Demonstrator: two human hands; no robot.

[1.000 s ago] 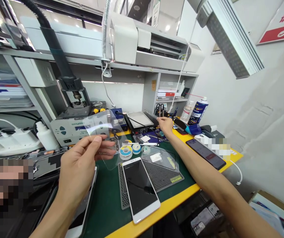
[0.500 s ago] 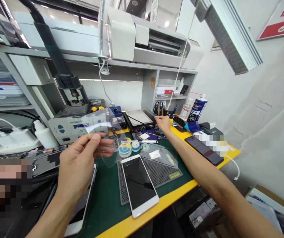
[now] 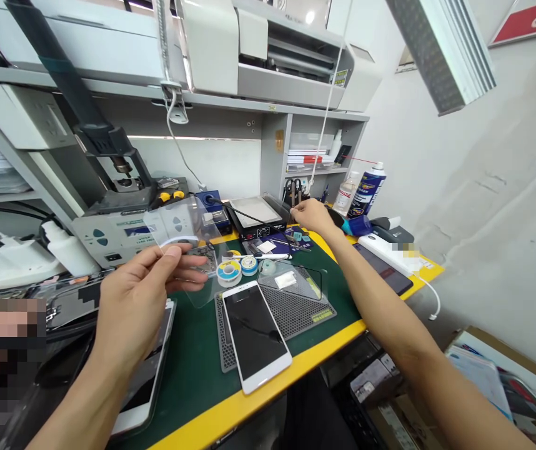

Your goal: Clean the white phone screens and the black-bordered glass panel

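Note:
My left hand (image 3: 139, 300) pinches a clear plastic sheet (image 3: 197, 294) between thumb and forefinger, the other fingers spread behind it. The sheet stands tilted above the bench, and things behind show through it. Farther off, my right hand (image 3: 315, 217) is closed beside the hot plate (image 3: 249, 212), with a thin see-through film (image 3: 275, 203) at its fingertips; its edges are hard to make out. Between my arms a white phone (image 3: 256, 334) with a dark screen lies on a grey perforated mat (image 3: 296, 312). A clear black-edged screen sheet (image 3: 308, 282) also rests on that mat.
Solder reels (image 3: 229, 272) sit behind the phone. Another white phone (image 3: 141, 387) lies under my left forearm. A dark phone (image 3: 385, 269) is at the right by a white power strip (image 3: 387, 255). A spray can (image 3: 366, 194) and bottle (image 3: 345, 195) stand behind; a lamp (image 3: 441, 50) hangs above.
The view has shifted slightly. My right hand is a little higher beside the hot plate, and the film at its fingertips looks paler. My left hand keeps its hold on the clear sheet.

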